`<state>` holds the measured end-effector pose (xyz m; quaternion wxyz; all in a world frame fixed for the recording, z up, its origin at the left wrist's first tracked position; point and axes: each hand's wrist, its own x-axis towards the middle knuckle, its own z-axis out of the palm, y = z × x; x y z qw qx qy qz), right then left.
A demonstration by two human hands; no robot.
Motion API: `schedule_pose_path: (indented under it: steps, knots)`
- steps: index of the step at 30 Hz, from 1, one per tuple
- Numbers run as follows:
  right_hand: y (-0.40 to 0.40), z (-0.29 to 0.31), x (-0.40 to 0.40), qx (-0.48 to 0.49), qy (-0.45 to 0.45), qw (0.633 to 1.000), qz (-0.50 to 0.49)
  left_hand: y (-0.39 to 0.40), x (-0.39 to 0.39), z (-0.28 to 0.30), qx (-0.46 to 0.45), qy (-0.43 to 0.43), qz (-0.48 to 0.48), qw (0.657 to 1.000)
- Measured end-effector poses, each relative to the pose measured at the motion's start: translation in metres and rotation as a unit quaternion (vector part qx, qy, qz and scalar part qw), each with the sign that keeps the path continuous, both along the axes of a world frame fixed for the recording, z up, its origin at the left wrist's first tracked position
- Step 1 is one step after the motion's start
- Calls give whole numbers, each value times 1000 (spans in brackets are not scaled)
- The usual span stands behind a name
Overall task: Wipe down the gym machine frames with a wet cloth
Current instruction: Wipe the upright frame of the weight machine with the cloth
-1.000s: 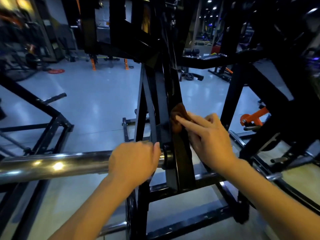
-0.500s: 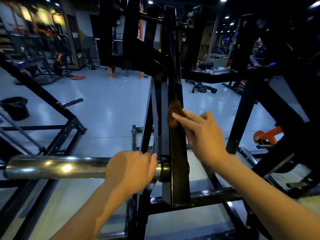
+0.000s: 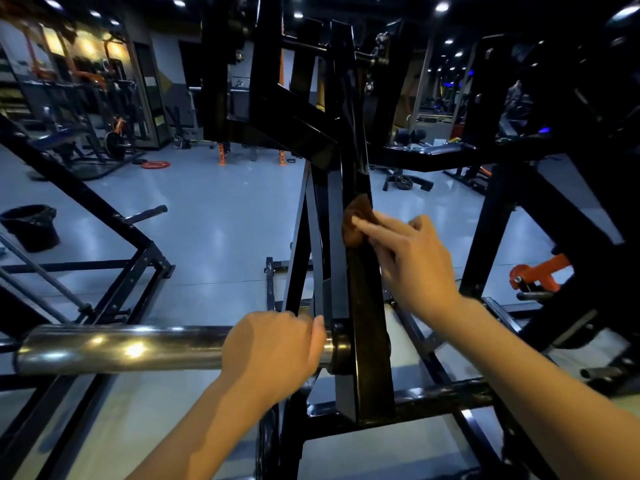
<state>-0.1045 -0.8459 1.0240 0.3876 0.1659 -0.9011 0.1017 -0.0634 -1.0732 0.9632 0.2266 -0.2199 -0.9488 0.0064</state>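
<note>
head view: one wide-angle frame, dim gym
right hand [image 3: 414,261]: fingers extended, pressing the cloth [image 3: 356,221] flat against the upright
cloth: brown, soft, bunched into a small wad; sits mid-height on the upright's near face
upright [image 3: 367,306]: black painted steel, rectangular section, glossy (part of the gym machine frame)
left hand [image 3: 273,351]: curled round the bar, right next to its collar at the upright
bar [image 3: 117,348]: chromed round tube, polished, horizontal, light spots reflecting on it
bucket [image 3: 33,226]: black, round, on the floor far left
floor [image 3: 214,220]: smooth grey, shiny
writing: none legible
</note>
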Motion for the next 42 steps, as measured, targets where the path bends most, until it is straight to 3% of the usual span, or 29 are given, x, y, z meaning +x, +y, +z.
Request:
schedule_pose_path:
  steps: [3,8,11,13,14,16,17,21,25,27,29,31,33,34,36,37,39,40,42]
  knots:
    - [-3,-2,3,-18,-9,1000,1,1,8,9,0,18,-25,1000]
    - [9,-55,78,-8,-72,995,61,0,13,16,-29,-33,-11,999]
    - [14,-61,111,-9,-119,991,63,-3,16,23,-66,-67,-75,993]
    - [10,-49,119,-150,-156,974,70,-6,14,20,-29,-83,-111,990]
    - [6,-42,121,-289,-178,937,77,-7,14,23,18,-83,-111,990]
    - [-7,-25,123,-555,-230,796,77,-8,11,24,152,-82,-100,980]
    - [-12,-17,124,-634,-247,728,81,-6,8,24,215,-90,-116,966]
    - [-30,-3,130,-783,-242,556,142,11,14,39,330,-156,-196,910]
    - [-47,0,133,-849,-236,445,158,26,37,47,371,-340,-248,828]
    - [-52,-2,134,-865,-220,423,155,28,40,47,377,-400,-260,794]
    - [-59,-3,138,-862,-208,435,154,25,38,50,388,-419,-256,780]
    - [-62,-5,143,-834,-198,493,149,21,34,54,400,-406,-250,783]
    - [-60,-8,150,-759,-153,626,90,15,28,58,402,-377,-250,796]
    - [-57,-9,155,-682,-122,720,43,12,25,61,404,-371,-249,798]
    - [-49,-7,162,-398,-71,914,-33,7,18,66,401,-380,-250,795]
    - [-43,-7,162,-218,-74,972,-44,5,15,69,393,-390,-251,794]
    - [-33,-9,155,33,-110,993,-39,2,12,74,380,-417,-259,784]
    - [-30,-12,149,77,-125,988,-43,1,11,76,380,-435,-262,773]
    - [-30,-14,139,63,-134,988,-45,-2,12,79,417,-478,-257,729]
